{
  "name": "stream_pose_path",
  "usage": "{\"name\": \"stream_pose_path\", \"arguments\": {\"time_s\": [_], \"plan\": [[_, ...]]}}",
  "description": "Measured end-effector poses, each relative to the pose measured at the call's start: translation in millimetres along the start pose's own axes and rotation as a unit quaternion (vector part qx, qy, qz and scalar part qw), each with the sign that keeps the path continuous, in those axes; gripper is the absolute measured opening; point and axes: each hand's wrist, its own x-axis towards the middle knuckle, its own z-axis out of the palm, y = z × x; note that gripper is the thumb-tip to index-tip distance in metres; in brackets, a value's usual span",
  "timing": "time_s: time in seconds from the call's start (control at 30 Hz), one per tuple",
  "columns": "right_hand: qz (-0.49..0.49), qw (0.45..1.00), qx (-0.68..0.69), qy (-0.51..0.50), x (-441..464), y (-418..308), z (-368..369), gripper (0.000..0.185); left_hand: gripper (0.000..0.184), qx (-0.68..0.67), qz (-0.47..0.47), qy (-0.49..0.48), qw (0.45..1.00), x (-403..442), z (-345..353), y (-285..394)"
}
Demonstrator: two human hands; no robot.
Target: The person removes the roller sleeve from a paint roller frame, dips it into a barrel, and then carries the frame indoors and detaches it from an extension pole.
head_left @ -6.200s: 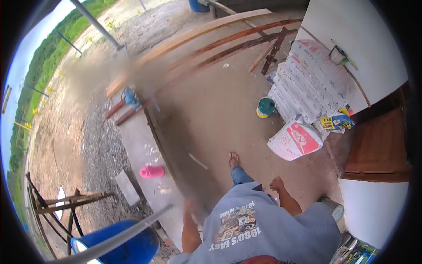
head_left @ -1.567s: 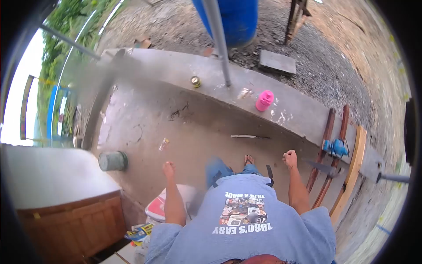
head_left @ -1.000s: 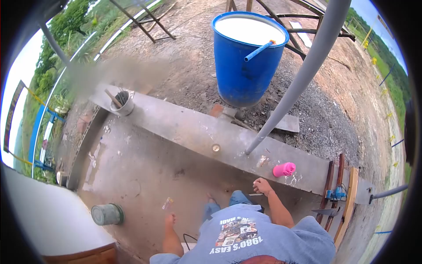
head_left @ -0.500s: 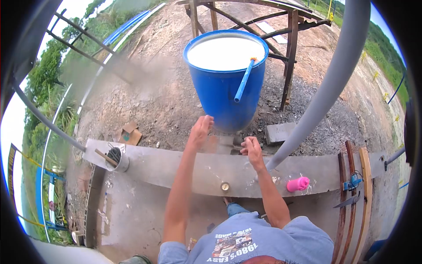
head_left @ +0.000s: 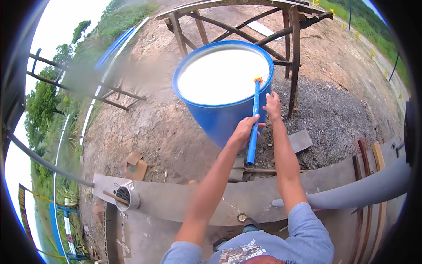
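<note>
From my seat I see my left hand gripping the blue pipe, which runs up ahead of that hand to its orange tip at the rim of the blue barrel and pokes out below the grip. My right hand is just beyond and to the right of the left one, fingers partly bent beside the barrel's rim, though I can't tell whether it touches anything. I judge this an early stage: the pipe is in hand, its far end not yet off the rim
</note>
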Motion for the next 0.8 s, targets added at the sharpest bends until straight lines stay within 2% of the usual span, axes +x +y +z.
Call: {"name": "stream_pose_path", "arguments": {"time_s": [0.1,0.17,0.23,0.27,0.37,0.4,0.5,0.53,0.63,0.67,0.7,0.77,0.8], "plan": [[-0.001,0.995,0.062,-0.072,18,5,3,0.024,0.036,-0.063,0.078,-0.011,0.995,6,15,-2],[-0.025,0.997,0.031,-0.059,25,2,3,0.018,0.028,-0.077,0.107,0.006,0.991,-1,35,-2],[-0.073,0.996,-0.006,-0.042,33,-1,4,0.014,0.038,-0.086,0.131,0.022,0.987,-1,56,-5],[-0.092,0.995,0.035,-0.007,39,-5,7,0.009,0.038,-0.058,0.181,0.021,0.981,13,58,-20],[-0.185,0.982,-0.04,0.02,55,-32,8,0.01,0.038,-0.069,0.23,0.006,0.971,20,69,-20],[-0.099,0.995,0.025,-0.007,48,-48,8,0.01,0.039,-0.066,0.231,0.002,0.971,20,68,-16],[-0.007,0.999,0.005,-0.053,67,-38,7,0.009,0.041,-0.025,0.23,0.02,0.973,22,66,0],[-0.01,0.998,-0.035,-0.058,71,-34,9,0.014,0.042,-0.019,0.236,0.007,0.972,26,62,-3],[-0.065,0.963,-0.209,-0.156,86,-40,19,0.017,0.043,0.023,0.233,0.015,0.972,26,53,6],[-0.043,0.963,-0.097,-0.247,88,-36,25,0.02,0.044,0.029,0.232,0.009,0.972,24,49,9],[-0.08,0.937,-0.212,-0.268,94,-36,23,0.021,0.044,0.043,0.223,0.01,0.974,23,45,12],[-0.154,0.839,-0.426,-0.301,104,-45,24,0.022,0.045,0.074,0.207,0.017,0.975,22,33,16],[-0.162,0.853,-0.406,-0.287,102,-59,16,0.022,0.045,0.082,0.198,0.018,0.977,21,28,13]]}}
